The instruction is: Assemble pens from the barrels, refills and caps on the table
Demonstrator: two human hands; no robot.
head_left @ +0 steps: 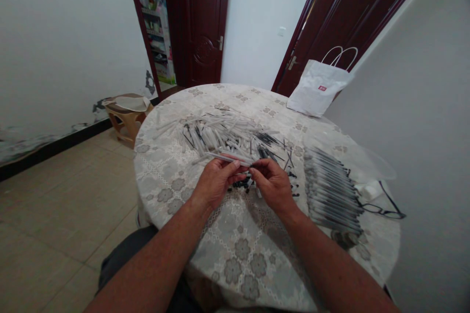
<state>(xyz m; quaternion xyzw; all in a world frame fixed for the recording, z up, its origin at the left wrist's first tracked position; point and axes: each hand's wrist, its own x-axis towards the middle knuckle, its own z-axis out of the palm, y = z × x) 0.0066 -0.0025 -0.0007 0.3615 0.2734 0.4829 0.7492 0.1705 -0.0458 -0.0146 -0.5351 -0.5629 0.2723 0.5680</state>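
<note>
My left hand (215,181) is closed around a whitish, see-through pen barrel (217,155), held nearly level above the table. My right hand (273,186) pinches a small dark pen part at the barrel's right end; the fingertips partly hide it. Just beyond both hands spreads a loose pile of similar pale barrels (216,132). Thin dark refills (267,138) lie at the pile's right side. Small black pen caps (240,184) are scattered beneath and between my hands. To the right, several pens with dark ends (332,188) lie side by side in a row.
A patterned cloth covers the round table (242,264). Eyeglasses (384,211) rest at its right edge, beside the row of pens. A white paper bag (317,88) stands at the far right edge. On the floor to the left is a wooden-coloured stool (127,124).
</note>
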